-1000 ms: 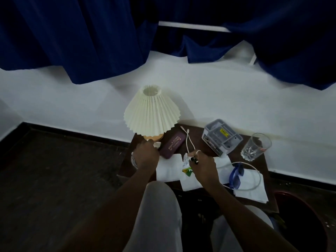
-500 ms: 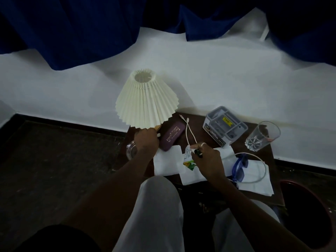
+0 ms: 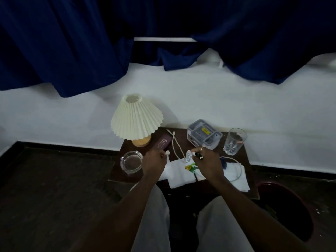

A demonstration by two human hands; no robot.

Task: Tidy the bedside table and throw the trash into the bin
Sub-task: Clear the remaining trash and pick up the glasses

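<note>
left hand (image 3: 154,163) pinched small white crumpled scrap (image 3: 167,152) above dark wooden bedside table (image 3: 181,142); right hand (image 3: 209,163) gripped crinkled white wrapper (image 3: 188,157); dark red round bin (image 3: 267,185) on floor, near right.

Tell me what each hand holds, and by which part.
The left hand pinches a small white scrap by its near end. The right hand pinches a crumpled wrapper by its top edge, plus a small dark object I cannot identify.
</note>
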